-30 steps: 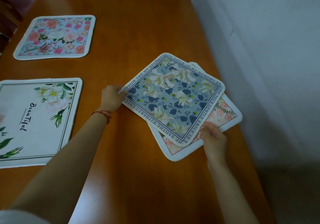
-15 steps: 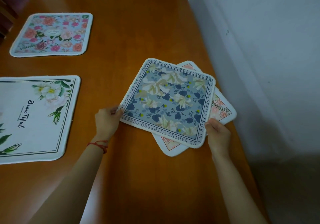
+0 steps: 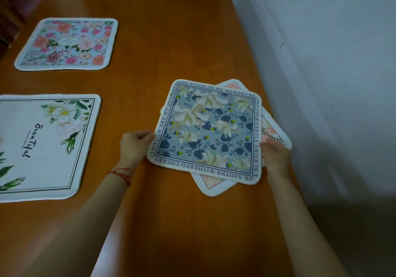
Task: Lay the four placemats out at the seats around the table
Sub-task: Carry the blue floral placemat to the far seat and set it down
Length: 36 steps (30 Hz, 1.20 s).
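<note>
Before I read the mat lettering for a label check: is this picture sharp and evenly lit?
Head view: dim, warm light; the border text on the blue placemat reads clearly, so the centre is sharp. The rose placemat far left looks softer. Pale glare streaks the table at top left, and wide-angle distortion bends its edge by the wall.

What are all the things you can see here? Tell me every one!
Orange-brown wooden table: one, fills most of the view.
Pale blue placemat with pink and red roses: one, far left, lying flat.
White placemat with green leaves and the word "Beautiful": one, near left, lying flat.
Blue-grey placemat with white lilies and a lettered border: one, on top of another mat near the table's right edge.
White placemat with peach flowers: one, mostly hidden underneath it.
White wall: one, on the right.
Red string bracelet: one, on the left wrist.
Left hand: grips the lily mat's left edge.
Right hand: grips its right edge.
</note>
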Each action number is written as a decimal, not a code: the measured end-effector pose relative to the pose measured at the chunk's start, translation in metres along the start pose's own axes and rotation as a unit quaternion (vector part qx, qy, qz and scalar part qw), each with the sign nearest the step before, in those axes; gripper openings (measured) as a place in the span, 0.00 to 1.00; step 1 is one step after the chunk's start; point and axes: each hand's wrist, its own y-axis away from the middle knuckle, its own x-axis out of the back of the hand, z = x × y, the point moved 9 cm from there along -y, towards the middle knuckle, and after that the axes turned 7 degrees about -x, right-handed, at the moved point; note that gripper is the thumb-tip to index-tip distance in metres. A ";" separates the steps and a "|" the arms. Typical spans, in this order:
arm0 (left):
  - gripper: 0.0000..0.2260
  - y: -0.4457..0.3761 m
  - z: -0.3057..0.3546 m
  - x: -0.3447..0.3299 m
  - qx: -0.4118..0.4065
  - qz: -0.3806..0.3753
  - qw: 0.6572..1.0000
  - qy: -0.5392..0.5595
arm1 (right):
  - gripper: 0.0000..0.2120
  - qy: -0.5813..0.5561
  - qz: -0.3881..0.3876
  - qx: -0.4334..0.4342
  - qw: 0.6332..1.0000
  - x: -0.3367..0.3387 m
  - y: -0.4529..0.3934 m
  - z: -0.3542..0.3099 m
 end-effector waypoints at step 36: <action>0.04 0.034 -0.009 0.008 0.093 -0.033 0.986 0.134 | 0.08 0.078 -0.019 0.018 0.997 0.010 0.012 0.006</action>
